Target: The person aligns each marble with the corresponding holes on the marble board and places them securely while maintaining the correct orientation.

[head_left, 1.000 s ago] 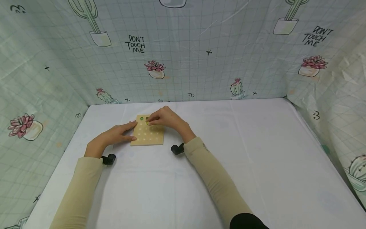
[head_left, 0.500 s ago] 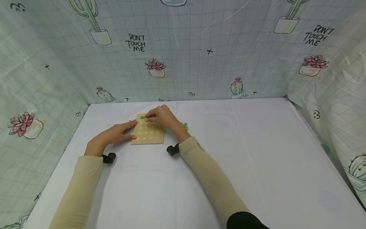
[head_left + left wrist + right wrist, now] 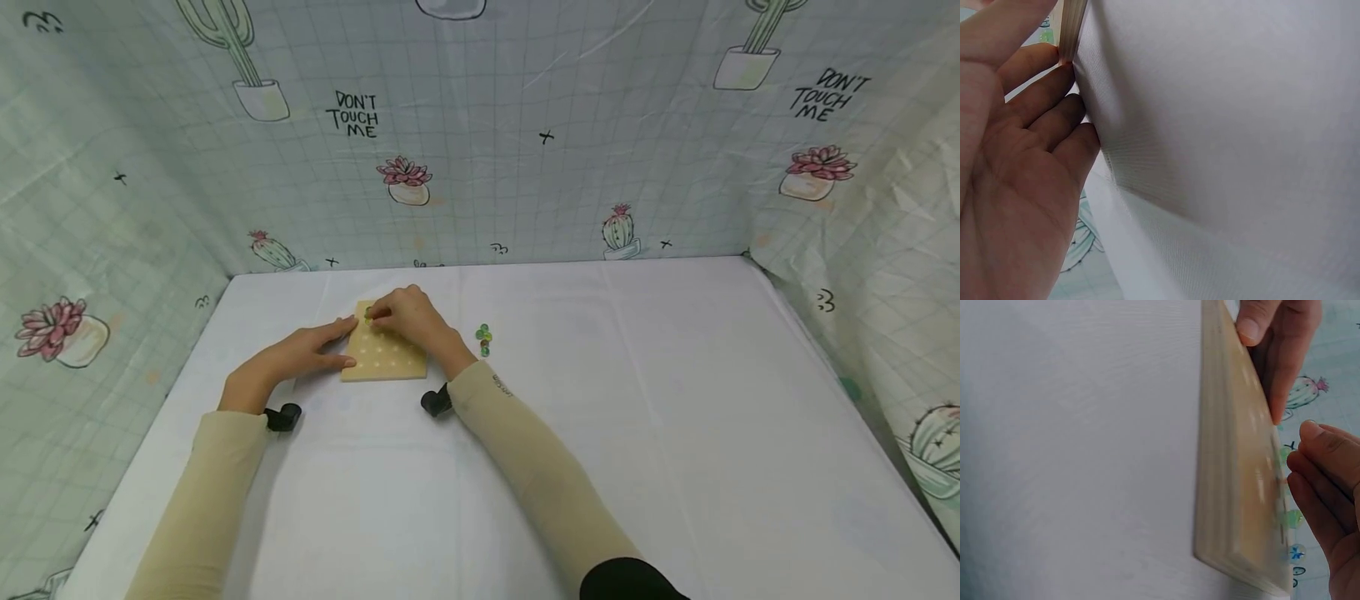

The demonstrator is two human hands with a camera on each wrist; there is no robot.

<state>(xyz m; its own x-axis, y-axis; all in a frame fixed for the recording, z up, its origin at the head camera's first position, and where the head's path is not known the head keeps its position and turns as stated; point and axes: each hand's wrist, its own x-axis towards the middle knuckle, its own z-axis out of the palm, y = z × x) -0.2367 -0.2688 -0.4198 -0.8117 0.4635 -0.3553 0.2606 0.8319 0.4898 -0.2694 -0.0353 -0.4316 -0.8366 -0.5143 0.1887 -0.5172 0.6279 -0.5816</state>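
Note:
A pale yellow wooden board [image 3: 390,358] with rows of round hollows lies flat on the white table. My left hand [image 3: 300,354] rests at its left edge, thumb and fingers spread and touching the side; in the left wrist view its fingers lie loosely against the table. My right hand [image 3: 411,318] is over the upper left of the board and pinches a small yellow-green marble [image 3: 368,320] at its fingertips. Seen from the right wrist, a green marble [image 3: 1294,519] and a clear one with a blue pattern [image 3: 1297,552] sit on the board. The right hand hides most of the top row.
Several green, yellow and reddish marbles [image 3: 483,337] lie in a small cluster on the table, right of the board and close to the right forearm. Cloth printed with cacti [image 3: 465,200] hangs behind and at both sides of the white table [image 3: 637,417].
My right hand has shifted left across the board's top to its left side, uncovering the marble cluster on the table. The left hand and board have stayed in place.

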